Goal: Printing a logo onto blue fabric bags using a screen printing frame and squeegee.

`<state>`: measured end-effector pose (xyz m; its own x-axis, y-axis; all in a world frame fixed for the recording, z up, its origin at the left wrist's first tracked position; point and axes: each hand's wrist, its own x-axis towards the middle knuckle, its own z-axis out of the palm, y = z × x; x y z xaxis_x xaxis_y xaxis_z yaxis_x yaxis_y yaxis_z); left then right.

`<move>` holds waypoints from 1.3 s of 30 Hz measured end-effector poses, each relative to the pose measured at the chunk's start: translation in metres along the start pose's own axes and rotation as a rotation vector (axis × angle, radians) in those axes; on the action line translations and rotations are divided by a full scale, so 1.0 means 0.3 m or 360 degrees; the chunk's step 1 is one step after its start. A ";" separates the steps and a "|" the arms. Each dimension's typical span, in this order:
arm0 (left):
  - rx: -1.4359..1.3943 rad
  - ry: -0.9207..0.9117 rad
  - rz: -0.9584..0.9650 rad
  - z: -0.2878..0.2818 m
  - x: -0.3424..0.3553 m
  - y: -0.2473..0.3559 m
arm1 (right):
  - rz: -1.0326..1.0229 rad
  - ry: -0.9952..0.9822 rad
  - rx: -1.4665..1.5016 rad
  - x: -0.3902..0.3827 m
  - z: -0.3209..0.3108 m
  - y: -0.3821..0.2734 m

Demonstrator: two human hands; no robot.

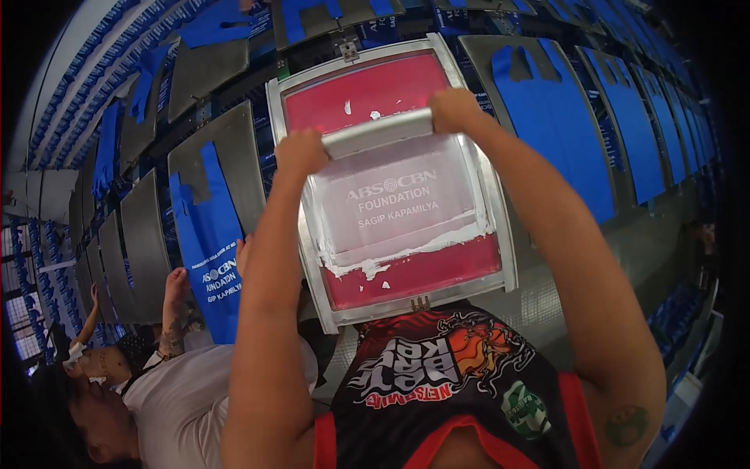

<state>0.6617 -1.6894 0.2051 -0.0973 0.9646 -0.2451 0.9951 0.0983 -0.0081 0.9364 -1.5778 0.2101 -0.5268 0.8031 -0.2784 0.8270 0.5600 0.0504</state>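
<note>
My left hand (301, 152) and my right hand (457, 111) are closed round the two ends of a long pale squeegee (376, 135). The squeegee spans the upper part of a printing screen (394, 277), touching its mesh as far as I can see. The mesh is dark pink at both ends, with a paler, see-through stencil panel of lettering in the middle. Thick white ink (414, 244) lies in a ragged band below that panel, and small blobs dot the pink parts. A silvery screen frame (490, 187) surrounds the mesh. Whatever lies under the screen is mostly hidden.
Right of the screen, a blue bag (551, 117) lies flat on a grey board, with more in a row beyond. At left, a co-worker's hand (176, 285) holds a printed blue bag (205, 242) beside bare grey boards (144, 227). Blue bags (86, 78) fill racks behind.
</note>
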 end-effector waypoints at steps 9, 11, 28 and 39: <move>-0.0232 0.0256 0.0332 -0.044 0.073 0.208 | 0.0099 0.0169 0.1344 -0.586 0.167 -0.192; -0.0478 0.0091 0.0405 -0.096 0.147 0.122 | 0.0081 -0.0917 0.1434 -0.829 0.284 -0.249; -0.0110 0.0245 0.0256 -0.138 0.044 0.265 | 0.0409 -0.0282 0.2659 -1.192 0.269 -0.521; -0.0351 0.0724 0.0465 0.320 -0.704 0.498 | 0.0534 -0.0334 0.2434 -1.126 0.593 -0.508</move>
<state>0.8326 -1.9020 0.1627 0.1347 0.9628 0.2344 0.9596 -0.1858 0.2113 1.0232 -1.9706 0.1260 -0.3584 0.7290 -0.5832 0.3720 -0.4614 -0.8054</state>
